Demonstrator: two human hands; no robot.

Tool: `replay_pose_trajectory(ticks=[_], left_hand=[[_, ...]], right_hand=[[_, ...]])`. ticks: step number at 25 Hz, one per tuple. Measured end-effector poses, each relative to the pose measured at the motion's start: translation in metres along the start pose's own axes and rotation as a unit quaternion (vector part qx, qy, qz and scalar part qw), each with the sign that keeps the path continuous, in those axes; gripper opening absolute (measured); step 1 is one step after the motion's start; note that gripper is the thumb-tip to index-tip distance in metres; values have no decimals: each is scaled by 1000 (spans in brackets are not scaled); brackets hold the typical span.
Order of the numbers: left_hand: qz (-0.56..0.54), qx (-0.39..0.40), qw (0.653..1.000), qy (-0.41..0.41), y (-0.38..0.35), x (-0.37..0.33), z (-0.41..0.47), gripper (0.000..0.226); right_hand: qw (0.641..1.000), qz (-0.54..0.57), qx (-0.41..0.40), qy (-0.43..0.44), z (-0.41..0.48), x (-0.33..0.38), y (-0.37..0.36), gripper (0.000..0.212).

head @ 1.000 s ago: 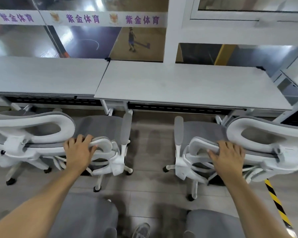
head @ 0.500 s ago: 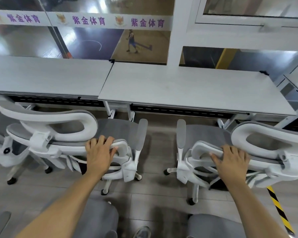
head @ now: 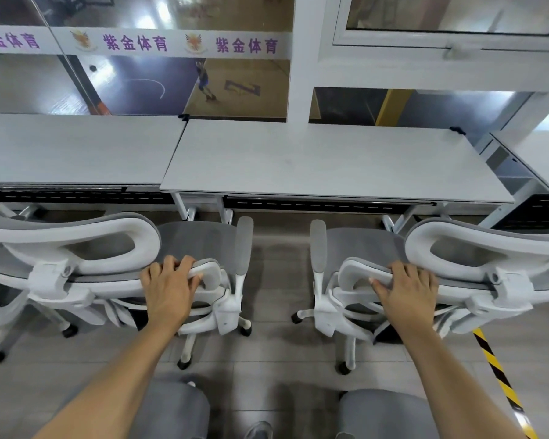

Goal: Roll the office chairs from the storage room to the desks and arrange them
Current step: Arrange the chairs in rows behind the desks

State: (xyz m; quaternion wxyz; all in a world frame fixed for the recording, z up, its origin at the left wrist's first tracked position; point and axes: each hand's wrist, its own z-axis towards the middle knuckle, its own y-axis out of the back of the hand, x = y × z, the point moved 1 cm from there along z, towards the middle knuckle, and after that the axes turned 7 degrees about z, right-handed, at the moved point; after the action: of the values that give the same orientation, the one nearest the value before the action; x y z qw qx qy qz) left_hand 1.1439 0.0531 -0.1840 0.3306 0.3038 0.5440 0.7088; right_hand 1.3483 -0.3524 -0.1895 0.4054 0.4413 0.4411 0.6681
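Grey plank floor point(head: 276, 369) under me, w/ a yellow-black hazard strip point(head: 496, 372) running off at 5 o'clock. Ahead at 12, two pale grey tables side by side: left table point(head: 73, 150) and right table point(head: 324, 160), edges nearly touching, black perforated panels beneath. A third table corner shows at 2 o'clock. Behind them, glass w/ a white band of purple characters point(head: 133, 42); thru it a court floor below, w/ a small figure on it.

Left chair point(head: 200, 239) sits at 10 o'clock, right chair point(head: 358, 245) at 2, well apart, a bare floor gap between. Both face the tables at 12, seats toward the table edge, backs toward me. Each back's long axis runs 9-to-3, across my view; grey armrests point 12-to-6. Headrests loop out to the far sides.

My left hand point(head: 168, 289) lies on the left chair's white back frame, fingers point(head: 184, 264) curled over its top edge, gripping. My right hand point(head: 406, 293) same on the right chair's frame, fingers draped over the rim, thumb along the near side.

Two more grey seat backs near my feet at 6.
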Motion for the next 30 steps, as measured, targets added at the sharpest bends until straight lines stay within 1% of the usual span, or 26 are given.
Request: replay_pose_trajectory(ticks=[5, 9, 13, 16, 19, 22, 24, 27, 30], left_hand=[[-5, -3, 1000, 6, -1, -5, 4, 27], [-1, 11, 1000, 8, 0, -6, 4, 30], [-13, 10, 1000, -8, 1, -5, -1, 38], [-36, -5, 999, -17, 5, -4, -4, 38], [-68, -9, 997, -31, 11, -9, -8, 38], [-88, 15, 995, -41, 25, -20, -14, 38], [-109, 16, 993, -47, 41, -31, -27, 36], [-136, 26, 989, -52, 70, -40, -59, 32], [-146, 24, 988, -54, 101, -39, -111, 29]], right_hand=[[1000, 2, 8, -3, 1, 2, 2, 40], [1000, 2, 0, 2, 0, 1, 4, 39], [1000, -4, 4, -3, 2, 3, 6, 39], [1000, -5, 15, -3, 1, 6, 8, 38], [1000, 21, 1, 4, -6, 9, 18, 32], [999, 50, 3, -9, -18, 13, 34, 34], [999, 52, 15, 0, -29, 17, 47, 37], [995, 96, 29, 15, -50, 28, 68, 39], [989, 134, 45, 51, -86, 44, 89, 39]])
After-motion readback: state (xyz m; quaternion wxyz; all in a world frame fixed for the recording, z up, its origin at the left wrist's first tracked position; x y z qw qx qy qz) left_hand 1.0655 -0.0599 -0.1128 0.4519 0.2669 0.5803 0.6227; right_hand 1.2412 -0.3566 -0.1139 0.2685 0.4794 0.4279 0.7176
